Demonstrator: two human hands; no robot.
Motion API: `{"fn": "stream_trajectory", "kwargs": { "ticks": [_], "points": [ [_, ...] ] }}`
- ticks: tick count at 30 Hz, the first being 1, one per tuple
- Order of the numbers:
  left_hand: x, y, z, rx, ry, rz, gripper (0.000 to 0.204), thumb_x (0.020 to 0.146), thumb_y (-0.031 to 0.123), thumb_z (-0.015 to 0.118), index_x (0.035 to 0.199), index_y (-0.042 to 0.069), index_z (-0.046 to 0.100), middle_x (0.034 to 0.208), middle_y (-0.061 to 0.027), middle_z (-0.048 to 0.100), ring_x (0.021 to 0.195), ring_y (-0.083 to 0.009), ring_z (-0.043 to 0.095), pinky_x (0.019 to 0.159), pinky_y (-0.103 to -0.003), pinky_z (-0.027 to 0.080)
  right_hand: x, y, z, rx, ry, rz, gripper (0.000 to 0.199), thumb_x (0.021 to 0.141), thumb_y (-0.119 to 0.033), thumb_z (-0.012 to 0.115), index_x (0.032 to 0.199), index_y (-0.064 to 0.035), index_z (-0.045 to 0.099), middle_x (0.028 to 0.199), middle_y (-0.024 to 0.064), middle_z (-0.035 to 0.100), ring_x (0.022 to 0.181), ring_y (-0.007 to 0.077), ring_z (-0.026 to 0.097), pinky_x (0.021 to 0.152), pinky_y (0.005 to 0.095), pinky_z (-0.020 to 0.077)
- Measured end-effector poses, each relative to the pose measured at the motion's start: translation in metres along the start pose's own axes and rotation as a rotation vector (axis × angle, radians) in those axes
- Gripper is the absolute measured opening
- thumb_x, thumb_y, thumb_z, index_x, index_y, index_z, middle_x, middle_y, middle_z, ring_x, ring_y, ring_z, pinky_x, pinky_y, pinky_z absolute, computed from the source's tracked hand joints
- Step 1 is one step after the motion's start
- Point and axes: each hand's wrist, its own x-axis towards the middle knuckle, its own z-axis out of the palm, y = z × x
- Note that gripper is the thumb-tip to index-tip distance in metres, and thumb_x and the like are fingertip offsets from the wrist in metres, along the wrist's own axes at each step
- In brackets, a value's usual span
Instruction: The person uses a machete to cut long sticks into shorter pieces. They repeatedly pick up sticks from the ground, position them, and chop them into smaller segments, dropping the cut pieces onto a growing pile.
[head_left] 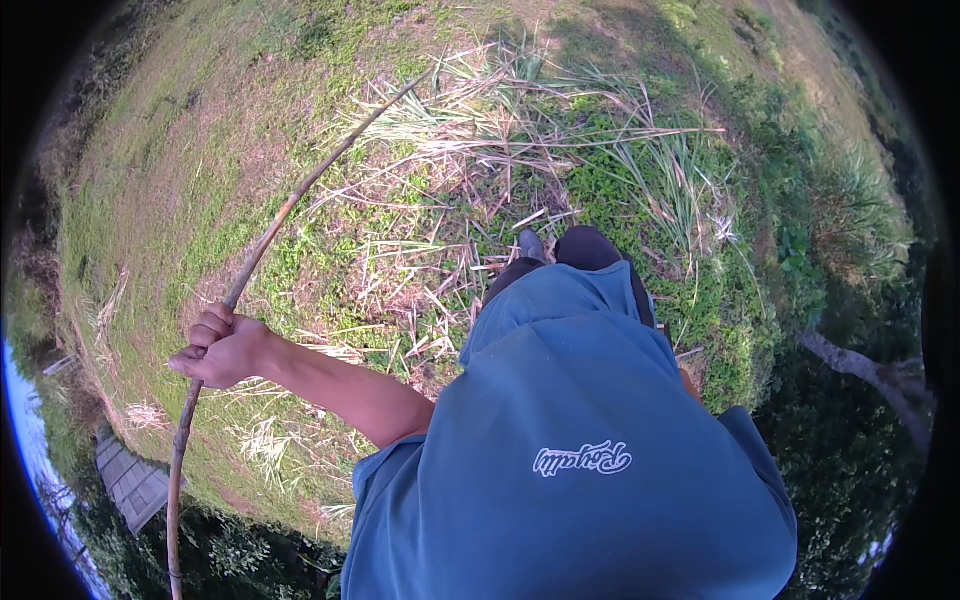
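Observation:
My left hand [222,347] is out to the left, its fingers wrapped round a long, thin, jointed cane stalk [270,236]. The brownish stalk runs from the lower left edge up past the fist and bends toward the right. Its upper end reaches the cut long leaves [490,125] on the ground ahead of me. Only a sliver of my right arm [690,385] shows beside the blue shirt; the right hand is hidden behind my body.
Dry leaves and short cut pieces [440,270] litter the grass around my dark shoe [532,244]. Green long-leaved clumps [860,220] and a tree trunk [870,370] stand to the right. A grey slatted roof [130,480] shows at the lower left.

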Motion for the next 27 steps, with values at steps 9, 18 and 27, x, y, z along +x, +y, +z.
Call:
{"fn": "stream_trajectory", "kwargs": {
  "ticks": [9, 18, 27],
  "points": [
    [-0.074, 0.046, -0.004, 0.046, 0.214, -0.101, 0.041, 0.103, 0.036, 0.034, 0.069, 0.017, 0.022, 0.051, 0.0043, 0.014, 0.046, -0.0105, 0.011, 0.045, -0.029, 0.013, -0.014, -0.157, -0.235, 0.564, 0.719, -0.554, 0.027, 0.080, -0.025, 0.063, 0.087, 0.0001, 0.060, 0.068, 0.0098, 0.063, 0.060, 0.0188, 0.063, 0.058, 0.0323, 0.0495],
    [-0.171, 0.099, -0.054, -0.213, 0.143, -0.237, 0.044, 0.103, 0.036, 0.029, 0.063, 0.018, 0.022, 0.047, 0.0043, 0.015, 0.041, -0.0082, 0.010, 0.039, -0.025, 0.012, -0.123, -0.252, -0.259, 0.931, 0.135, -1.091, 0.025, 0.089, -0.029, 0.067, 0.095, -0.0059, 0.061, 0.070, -0.0006, 0.056, 0.056, 0.0074, 0.051, 0.053, 0.0241, 0.0414],
    [-0.206, 0.117, -0.179, -0.460, 0.450, -0.322, 0.043, 0.100, 0.030, 0.034, 0.059, 0.018, 0.023, 0.049, 0.0043, 0.018, 0.038, -0.0084, 0.012, 0.033, -0.025, 0.014, -0.117, -0.222, -0.257, 1.253, -0.100, -1.051, 0.029, 0.086, -0.031, 0.072, 0.093, -0.0041, 0.062, 0.070, 0.0006, 0.057, 0.052, 0.0092, 0.053, 0.051, 0.0249, 0.0443]
  ]
}}
